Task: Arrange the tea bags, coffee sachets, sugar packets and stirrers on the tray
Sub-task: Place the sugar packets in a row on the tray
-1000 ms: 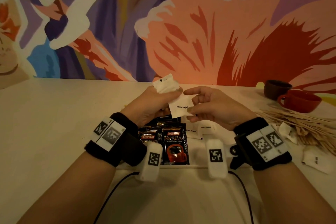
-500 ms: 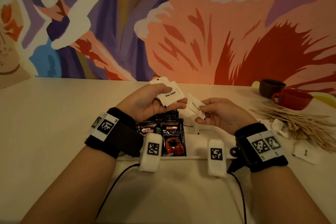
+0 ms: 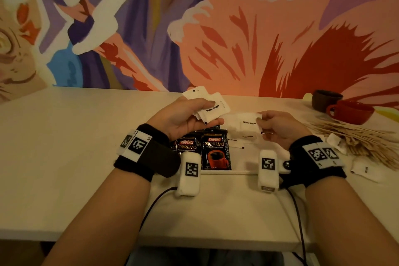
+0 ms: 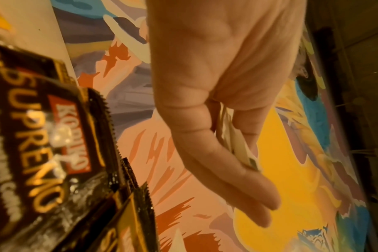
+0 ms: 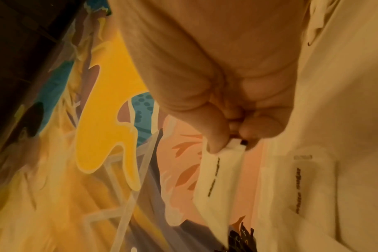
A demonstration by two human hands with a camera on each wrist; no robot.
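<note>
My left hand (image 3: 194, 114) holds a small stack of white sugar packets (image 3: 212, 110) above the tray, thumb on top; their edges (image 4: 235, 141) show between thumb and fingers in the left wrist view. My right hand (image 3: 267, 124) pinches one white sugar packet (image 3: 246, 124) by its right end, just over the tray; the same packet (image 5: 214, 177) hangs from the fingertips in the right wrist view. Black Kopiko coffee sachets (image 3: 216, 151) lie in the white tray (image 3: 228, 171), with more sugar packets (image 3: 239, 141) to their right. Wooden stirrers (image 3: 354, 138) lie piled on the table at right.
A red cup (image 3: 352, 112) and a dark brown cup (image 3: 325, 99) stand at the back right behind the stirrers. Loose white packets (image 3: 364, 169) lie on the table right of my right wrist. A painted wall runs along the table's far edge.
My right hand drew one sugar packet away from the left hand's stack and lowered it to the right, toward the tray. The left hand stayed up with the remaining packets.
</note>
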